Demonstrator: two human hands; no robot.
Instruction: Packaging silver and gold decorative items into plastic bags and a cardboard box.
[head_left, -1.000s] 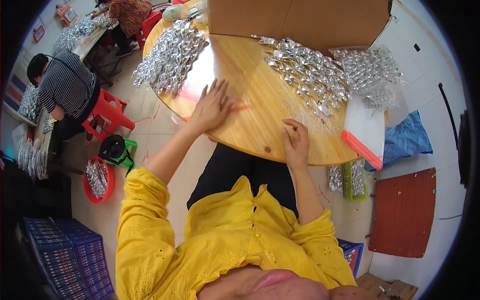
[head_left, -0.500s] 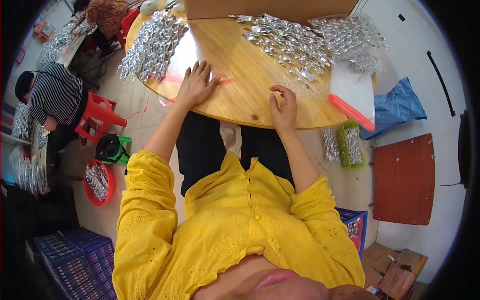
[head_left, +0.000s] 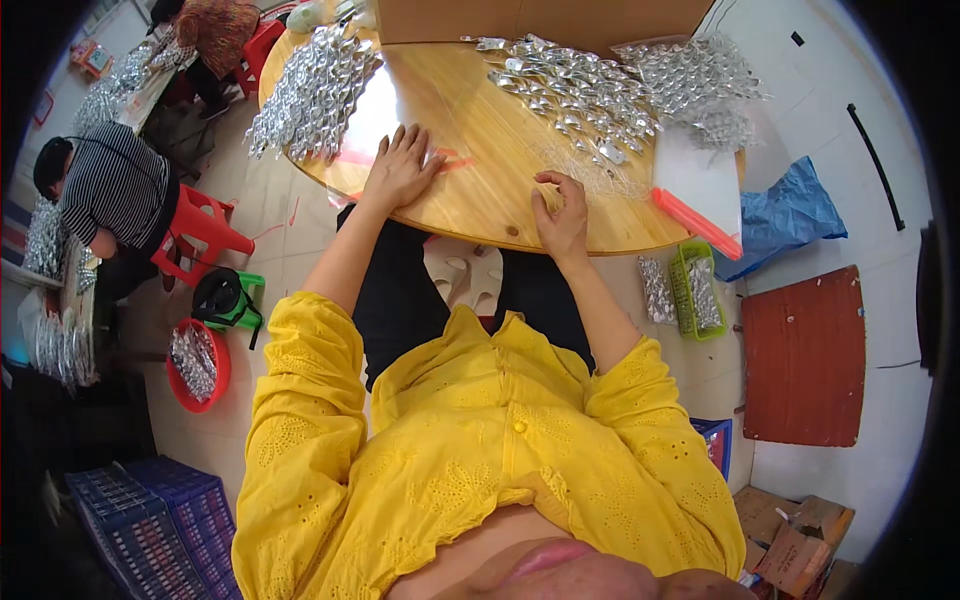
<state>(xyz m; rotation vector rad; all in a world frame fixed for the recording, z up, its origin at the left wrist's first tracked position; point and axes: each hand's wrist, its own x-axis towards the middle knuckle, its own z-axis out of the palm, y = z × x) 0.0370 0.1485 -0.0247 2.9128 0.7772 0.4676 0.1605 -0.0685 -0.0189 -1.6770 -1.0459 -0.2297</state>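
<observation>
My left hand (head_left: pixel 402 170) lies flat on the round wooden table (head_left: pixel 470 150), fingers stretched, over a clear sheet with red strips (head_left: pixel 455 162) at its edge. My right hand (head_left: pixel 562 215) rests near the table's front edge, fingers loosely curled and thumb apart, with nothing visible in it. Just beyond it lie thin clear strands (head_left: pixel 590 172). A heap of shiny silver leaf-shaped pieces (head_left: pixel 315 95) is to the left of my left hand. More silver pieces (head_left: pixel 570 85) spread at the back right, beside another silver heap (head_left: pixel 700 80). Their exact kind is unclear.
A cardboard box (head_left: pixel 540 18) stands along the table's far side. Red plastic strips (head_left: pixel 697 222) lie at the right edge, above a green basket (head_left: pixel 697 290) and beside a blue bag (head_left: pixel 795 215). Two people work at the left, near red stools (head_left: pixel 205 228).
My hands hold nearly the same poses. The view has shifted slightly, and my shoes show more between my legs below the table.
</observation>
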